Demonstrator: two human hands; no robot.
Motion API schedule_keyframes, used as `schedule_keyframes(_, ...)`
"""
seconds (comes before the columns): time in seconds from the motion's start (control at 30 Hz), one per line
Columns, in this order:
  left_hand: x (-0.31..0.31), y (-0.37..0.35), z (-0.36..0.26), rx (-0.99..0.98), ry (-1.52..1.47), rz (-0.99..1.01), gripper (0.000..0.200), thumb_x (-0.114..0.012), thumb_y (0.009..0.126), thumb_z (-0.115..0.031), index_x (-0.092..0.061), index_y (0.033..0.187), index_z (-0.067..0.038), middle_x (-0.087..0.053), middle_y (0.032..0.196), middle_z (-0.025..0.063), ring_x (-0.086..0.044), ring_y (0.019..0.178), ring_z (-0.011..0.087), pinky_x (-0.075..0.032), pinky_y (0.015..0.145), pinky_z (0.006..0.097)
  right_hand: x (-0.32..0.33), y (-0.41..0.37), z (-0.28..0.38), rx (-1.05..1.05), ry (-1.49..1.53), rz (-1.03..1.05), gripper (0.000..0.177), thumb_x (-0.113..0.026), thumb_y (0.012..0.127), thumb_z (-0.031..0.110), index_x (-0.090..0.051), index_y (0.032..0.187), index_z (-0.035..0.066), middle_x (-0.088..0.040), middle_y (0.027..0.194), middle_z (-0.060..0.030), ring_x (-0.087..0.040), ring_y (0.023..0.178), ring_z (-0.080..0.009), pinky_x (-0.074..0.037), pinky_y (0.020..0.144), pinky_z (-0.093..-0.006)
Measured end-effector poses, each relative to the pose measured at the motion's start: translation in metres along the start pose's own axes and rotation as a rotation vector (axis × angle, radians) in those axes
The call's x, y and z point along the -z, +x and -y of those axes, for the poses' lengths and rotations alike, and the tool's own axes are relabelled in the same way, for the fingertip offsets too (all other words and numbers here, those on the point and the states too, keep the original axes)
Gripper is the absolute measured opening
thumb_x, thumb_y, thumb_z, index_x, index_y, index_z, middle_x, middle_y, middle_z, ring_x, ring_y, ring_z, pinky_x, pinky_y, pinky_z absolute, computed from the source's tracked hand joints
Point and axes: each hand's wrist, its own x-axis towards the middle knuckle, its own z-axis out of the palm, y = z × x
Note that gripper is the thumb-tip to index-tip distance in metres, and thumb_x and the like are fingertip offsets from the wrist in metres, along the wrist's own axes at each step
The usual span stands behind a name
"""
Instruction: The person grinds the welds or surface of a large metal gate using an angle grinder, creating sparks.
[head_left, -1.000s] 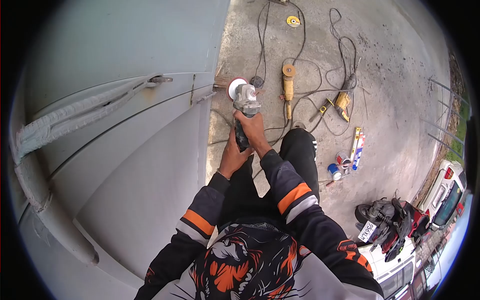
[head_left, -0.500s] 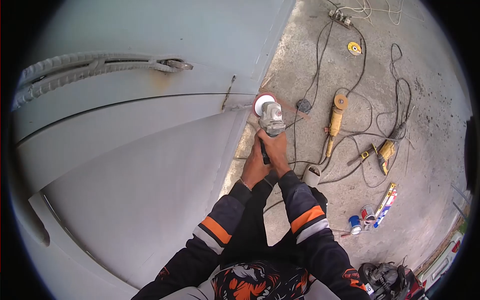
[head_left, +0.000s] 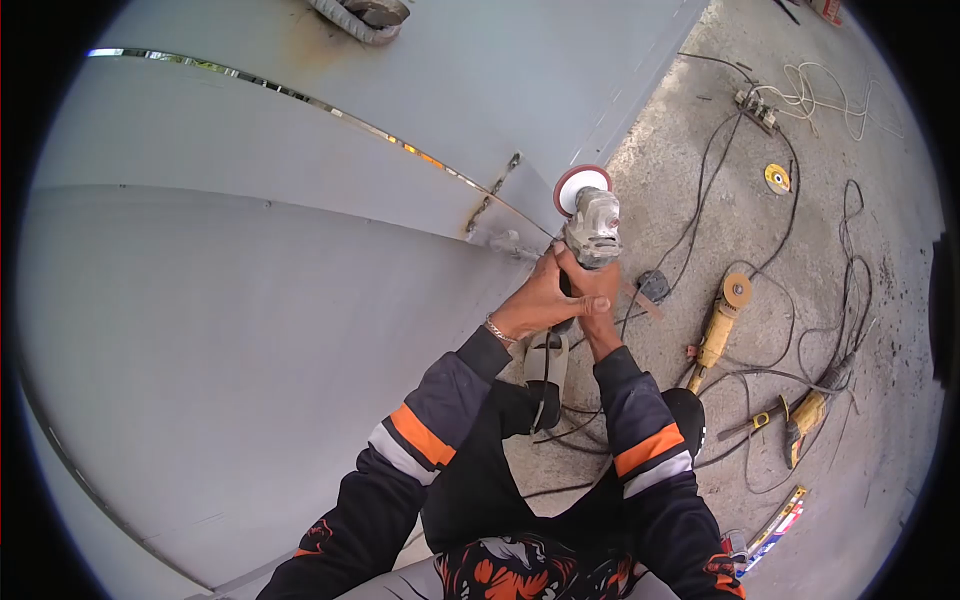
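Both my hands are wrapped around an angle grinder (head_left: 594, 232) fitted with a white disc (head_left: 582, 188) that has a reddish-brown rim. My left hand (head_left: 542, 296) grips its body from the left, a chain bracelet at the wrist. On the other side, my right hand (head_left: 592, 290) closes round the same body, partly covered by the left. The disc stands by the right edge of a large grey metal panel (head_left: 300, 270). Close to it, a long gap crosses the panel, with a rough weld mark (head_left: 490, 195) and a smeared patch (head_left: 505, 242).
Right of me on the concrete lie a yellow grinder (head_left: 722, 325), another yellow power tool (head_left: 808, 420), a yellow disc (head_left: 777, 179) and a socket strip (head_left: 756, 108). Black cables (head_left: 790, 230) loop between them. A spirit level (head_left: 780, 515) lies lower right.
My view has shifted, so the panel and floor tools sit differently. Both hands and the grinder appear farther right, and my left thumb now stretches across toward the right hand.
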Motion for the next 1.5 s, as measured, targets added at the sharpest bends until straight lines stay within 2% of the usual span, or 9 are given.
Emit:
schedule_keyframes(0.03,-0.003,0.007,0.001,0.024,0.127,-0.061,0.122,-0.094,0.081,-0.049,-0.022,0.162,0.008,-0.041,0.159,0.0202,-0.043,0.147,0.0291,-0.041,0.119,0.0411,-0.001,0.002,-0.006,0.028,0.018,0.023,0.031,-0.085,0.087,0.018,-0.069,0.107,0.0,-0.072,0.098,-0.0033,-0.065,0.082,-0.013,-0.054,0.075,-0.0308)
schedule_keyframes(0.07,-0.005,0.016,0.012,-0.015,0.075,-0.124,0.118,-0.098,0.075,-0.049,-0.033,0.156,0.006,-0.048,0.153,0.0202,-0.05,0.141,0.0277,-0.043,0.116,0.0404,-0.002,0.006,-0.014,0.057,0.035,0.044,0.03,-0.084,0.088,0.018,-0.069,0.107,0.0,-0.071,0.097,-0.0028,-0.064,0.082,-0.013,-0.053,0.075,-0.0307)
schedule_keyframes(0.27,-0.008,0.031,0.012,-0.052,-0.124,-0.264,0.092,-0.096,0.078,-0.035,-0.049,0.148,0.003,-0.063,0.137,0.015,-0.059,0.129,0.0247,-0.047,0.112,0.0382,-0.008,0.016,-0.023,0.207,0.103,0.117,0.027,-0.083,0.089,0.019,-0.068,0.103,0.002,-0.069,0.093,-0.0003,-0.062,0.08,-0.0125,-0.052,0.074,-0.0306)
schedule_keyframes(0.37,0.0,0.03,0.009,-0.081,-0.157,-0.302,0.084,-0.094,0.076,-0.036,-0.057,0.14,0.004,-0.066,0.132,0.0175,-0.064,0.125,0.0269,-0.049,0.108,0.0369,-0.017,0.026,-0.036,0.214,0.16,0.161,0.027,-0.084,0.089,0.02,-0.068,0.102,0.002,-0.069,0.093,-0.0001,-0.062,0.08,-0.0123,-0.052,0.074,-0.0307)
schedule_keyframes(0.57,0.005,0.038,-0.003,-0.063,-0.156,-0.347,0.083,-0.092,0.078,-0.035,-0.054,0.141,0.002,-0.065,0.134,0.0176,-0.063,0.125,0.0271,-0.05,0.106,0.0371,-0.024,0.041,-0.035,0.193,0.241,0.184,0.03,-0.084,0.09,0.024,-0.068,0.101,0.002,-0.069,0.094,0.0007,-0.061,0.082,-0.0118,-0.051,0.073,-0.0309)
schedule_keyframes(0.67,0.013,0.041,-0.002,-0.017,-0.13,-0.303,0.088,-0.092,0.081,-0.035,-0.048,0.148,0.001,-0.06,0.139,0.0156,-0.058,0.132,0.0262,-0.046,0.112,0.0378,-0.028,0.05,-0.05,0.151,0.228,0.187,0.031,-0.084,0.088,0.023,-0.068,0.103,0.001,-0.071,0.093,-0.0014,-0.065,0.082,-0.014,-0.054,0.075,-0.032)
schedule_keyframes(0.87,0.012,0.051,0.006,-0.048,-0.153,-0.385,0.078,-0.089,0.085,-0.03,-0.048,0.146,-0.002,-0.06,0.138,0.0137,-0.056,0.132,0.025,-0.046,0.112,0.039,-0.034,0.061,-0.058,0.213,0.18,0.151,0.035,-0.086,0.086,0.025,-0.068,0.105,0.001,-0.072,0.094,-0.0029,-0.066,0.084,-0.0145,-0.054,0.075,-0.0327)
schedule_keyframes(1.07,0.008,0.048,-0.005,-0.082,-0.263,-0.341,0.071,-0.085,0.089,-0.026,-0.048,0.146,-0.005,-0.06,0.139,0.0107,-0.056,0.133,0.0244,-0.045,0.113,0.0389,-0.039,0.067,-0.061,0.275,0.114,0.093,0.04,-0.087,0.083,0.027,-0.068,0.107,0.001,-0.073,0.095,-0.0043,-0.067,0.086,-0.015,-0.055,0.076,-0.0334)
schedule_keyframes(1.5,0.008,0.051,-0.001,-0.067,-0.277,-0.374,0.077,-0.085,0.089,-0.028,-0.045,0.151,-0.006,-0.055,0.148,0.0122,-0.049,0.142,0.0261,-0.039,0.119,0.0414,-0.04,0.079,-0.076,0.26,0.138,0.153,0.05,-0.09,0.08,0.028,-0.067,0.115,0.0,-0.075,0.102,-0.0075,-0.069,0.091,-0.015,-0.057,0.08,-0.0337)
